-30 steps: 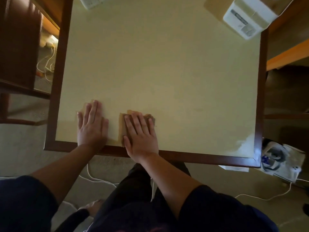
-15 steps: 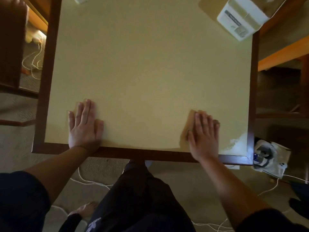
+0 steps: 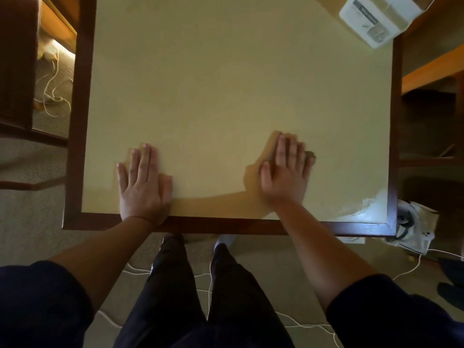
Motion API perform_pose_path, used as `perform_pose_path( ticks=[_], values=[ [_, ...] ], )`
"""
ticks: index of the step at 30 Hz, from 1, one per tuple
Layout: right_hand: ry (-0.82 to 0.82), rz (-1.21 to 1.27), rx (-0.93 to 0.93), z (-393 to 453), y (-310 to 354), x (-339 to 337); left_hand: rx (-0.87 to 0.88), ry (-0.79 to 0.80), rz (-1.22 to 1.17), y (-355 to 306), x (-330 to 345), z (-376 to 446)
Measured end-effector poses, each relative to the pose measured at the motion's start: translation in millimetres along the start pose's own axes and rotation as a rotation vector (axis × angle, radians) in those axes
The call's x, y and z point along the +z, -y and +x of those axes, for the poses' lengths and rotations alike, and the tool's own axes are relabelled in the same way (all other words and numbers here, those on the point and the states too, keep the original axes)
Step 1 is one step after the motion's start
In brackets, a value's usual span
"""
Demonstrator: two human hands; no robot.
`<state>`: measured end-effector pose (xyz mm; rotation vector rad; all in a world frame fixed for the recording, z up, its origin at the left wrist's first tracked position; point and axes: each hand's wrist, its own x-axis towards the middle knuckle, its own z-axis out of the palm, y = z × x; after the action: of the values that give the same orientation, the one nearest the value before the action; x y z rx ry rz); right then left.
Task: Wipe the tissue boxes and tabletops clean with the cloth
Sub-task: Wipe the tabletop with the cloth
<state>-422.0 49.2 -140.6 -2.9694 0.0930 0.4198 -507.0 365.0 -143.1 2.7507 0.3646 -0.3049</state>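
Observation:
A cream tabletop [image 3: 226, 84] with a dark wooden frame fills the view. My right hand [image 3: 285, 172] lies flat on a tan cloth [image 3: 272, 141] near the table's front right, pressing it to the surface; only the cloth's edges show around my fingers. My left hand [image 3: 144, 182] rests flat and spread on the bare tabletop near the front left edge, holding nothing. A white tissue box [image 3: 379, 16] stands at the far right corner.
A pale smudge [image 3: 369, 204] marks the front right corner of the tabletop. White cables [image 3: 296, 320] run over the carpet by my legs. A white bag [image 3: 414, 229] lies on the floor at right. Dark wooden furniture [image 3: 17, 71] stands at left.
My right hand slid the cloth from beside my left hand far to the right along the front edge, then a little forward. My left hand has stayed flat in place.

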Motion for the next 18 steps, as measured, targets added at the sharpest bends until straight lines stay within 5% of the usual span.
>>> perform_pose_path(
  ticks=[10, 13, 18],
  values=[
    [0.038, -0.036, -0.478, 13.2, 185.3, 21.6, 0.066, -0.002, -0.11, 13.0, -1.8, 0.0],
    [0.004, -0.032, -0.495, 22.3, 175.6, 19.9, 0.085, 0.003, -0.178, 13.1, -8.8, 0.5],
    [-0.04, -0.004, -0.212, 16.5, 94.0, 3.1, 0.208, 0.033, -0.078, 16.3, -24.0, 33.1]
  ],
)
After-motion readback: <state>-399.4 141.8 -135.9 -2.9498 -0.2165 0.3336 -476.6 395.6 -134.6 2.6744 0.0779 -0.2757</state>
